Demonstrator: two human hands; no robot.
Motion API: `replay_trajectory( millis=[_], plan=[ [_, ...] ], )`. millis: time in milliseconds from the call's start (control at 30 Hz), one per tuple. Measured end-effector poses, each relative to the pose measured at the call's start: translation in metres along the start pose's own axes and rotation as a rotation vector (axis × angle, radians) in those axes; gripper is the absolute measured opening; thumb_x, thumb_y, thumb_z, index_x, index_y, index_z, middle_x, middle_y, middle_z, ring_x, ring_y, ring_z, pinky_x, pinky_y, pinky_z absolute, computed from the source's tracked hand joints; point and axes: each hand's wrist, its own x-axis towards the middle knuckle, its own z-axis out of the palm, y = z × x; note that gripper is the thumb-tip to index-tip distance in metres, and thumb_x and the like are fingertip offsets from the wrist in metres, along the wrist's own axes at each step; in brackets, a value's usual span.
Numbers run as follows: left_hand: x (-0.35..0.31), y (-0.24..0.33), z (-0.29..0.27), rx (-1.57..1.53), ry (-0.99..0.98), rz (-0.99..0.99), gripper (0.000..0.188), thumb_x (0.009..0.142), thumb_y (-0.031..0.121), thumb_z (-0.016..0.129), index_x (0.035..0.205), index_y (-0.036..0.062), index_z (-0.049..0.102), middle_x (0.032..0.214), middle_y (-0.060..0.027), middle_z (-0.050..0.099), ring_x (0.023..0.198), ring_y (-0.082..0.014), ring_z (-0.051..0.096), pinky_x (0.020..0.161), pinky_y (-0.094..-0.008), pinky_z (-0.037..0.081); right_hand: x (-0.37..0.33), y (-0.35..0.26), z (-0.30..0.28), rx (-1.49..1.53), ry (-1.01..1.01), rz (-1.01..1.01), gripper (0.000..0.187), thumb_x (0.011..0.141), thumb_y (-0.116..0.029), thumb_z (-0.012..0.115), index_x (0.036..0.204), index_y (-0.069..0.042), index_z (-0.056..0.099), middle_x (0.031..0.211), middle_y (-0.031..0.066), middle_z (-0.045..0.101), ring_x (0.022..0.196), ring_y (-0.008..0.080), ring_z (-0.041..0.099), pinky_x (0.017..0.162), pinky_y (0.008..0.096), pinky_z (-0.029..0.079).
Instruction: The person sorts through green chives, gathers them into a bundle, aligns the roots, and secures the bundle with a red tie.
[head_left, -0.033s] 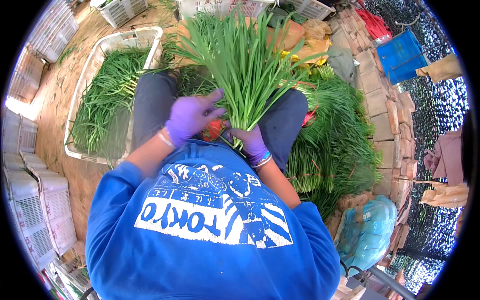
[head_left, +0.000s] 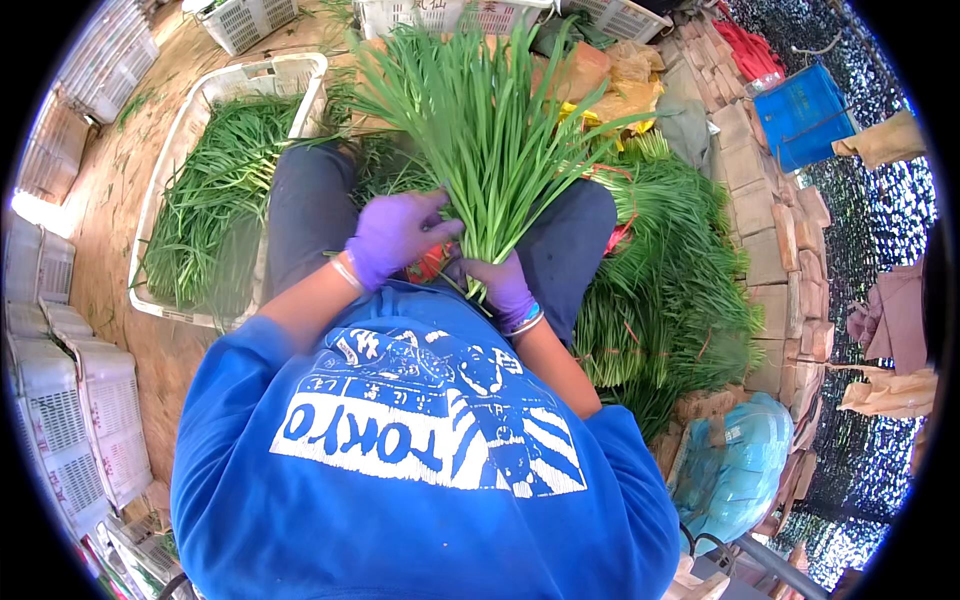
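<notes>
A thick bunch of garlic chives (head_left: 490, 160) stands above my lap, its long green leaves fanning upward and away. My right hand (head_left: 497, 283), in a purple glove, is closed round the pale lower stems. Beside the bunch's left edge is my left hand (head_left: 400, 238), also gloved in purple, its thumb and fingers bent but apart. Whether its fingertips touch the leaves is hard to tell. Partly hidden between the hands sits a red patterned thing (head_left: 430, 262). To my right lies a big heap of garlic chives (head_left: 670, 270), parts of it tied with red bands.
At my left a white plastic crate (head_left: 150, 235) holds loose chives. Stacked pale crates (head_left: 110, 410) line the far left, and others stand ahead. A low brick wall (head_left: 765, 240) runs along the right, with a blue container (head_left: 803, 117) and a teal plastic-wrapped bundle (head_left: 735, 465) near it.
My left hand has shifted slightly right, toward the bunch, and its fingers have drawn in a little. The right hand keeps its hold on the stems.
</notes>
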Motion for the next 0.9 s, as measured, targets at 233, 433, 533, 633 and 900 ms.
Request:
replay_trajectory(
  millis=[233, 433, 533, 633, 900],
  plan=[
    [0.003, -0.007, 0.015, -1.09, -0.069, -0.325, 0.025, 0.084, 0.024, 0.057, 0.084, -0.0012, 0.06, 0.071, -0.0035, 0.061, 0.064, -0.0082, 0.057, 0.059, -0.0214, 0.046, -0.007, -0.016, -0.002, -0.022, -0.013, -0.027, 0.033, 0.07, 0.001, 0.054, 0.102, 0.007, 0.053, 0.076, 0.0096, 0.058, 0.064, 0.015, 0.056, 0.056, 0.024, 0.046],
    [-0.015, -0.014, 0.024, -1.117, -0.519, -0.327, 0.023, 0.085, 0.021, 0.055, 0.087, -0.0019, 0.057, 0.075, -0.0089, 0.062, 0.065, -0.0114, 0.058, 0.061, -0.023, 0.047, -0.001, -0.011, -0.004, 0.531, 0.107, 0.231, 0.025, 0.074, -0.006, 0.053, 0.095, 0.008, 0.056, 0.075, 0.0096, 0.058, 0.068, 0.0167, 0.055, 0.062, 0.0254, 0.046],
    [-0.017, -0.014, 0.024, -0.977, -0.602, -0.314, 0.024, 0.085, 0.024, 0.055, 0.084, 0.0003, 0.059, 0.073, -0.0071, 0.062, 0.064, -0.0122, 0.059, 0.058, -0.0245, 0.048, -0.003, -0.014, -0.002, 0.53, 0.087, 0.24, 0.023, 0.074, -0.005, 0.053, 0.093, 0.007, 0.056, 0.077, 0.0098, 0.058, 0.068, 0.0163, 0.055, 0.061, 0.0253, 0.046],
    [-0.008, -0.011, 0.0, -0.361, -0.543, -0.092, 0.02, 0.08, 0.021, 0.055, 0.083, 0.002, 0.06, 0.071, -0.0105, 0.062, 0.066, -0.0196, 0.061, 0.061, -0.0309, 0.048, -0.004, -0.019, -0.003, 0.449, 0.026, 0.217, 0.022, 0.073, -0.004, 0.054, 0.093, 0.006, 0.056, 0.08, 0.0108, 0.059, 0.068, 0.0157, 0.056, 0.058, 0.025, 0.047],
    [-0.004, 0.001, 0.005, 0.193, -0.288, 0.066, 0.026, 0.072, 0.031, 0.054, 0.066, 0.0062, 0.06, 0.063, -0.0131, 0.057, 0.059, -0.0308, 0.056, 0.055, -0.0408, 0.045, -0.005, -0.024, 0.0, 0.355, -0.108, 0.201, 0.03, 0.07, -0.002, 0.055, 0.1, 0.003, 0.052, 0.085, 0.0133, 0.06, 0.066, 0.0173, 0.058, 0.055, 0.0284, 0.049]
  ],
)
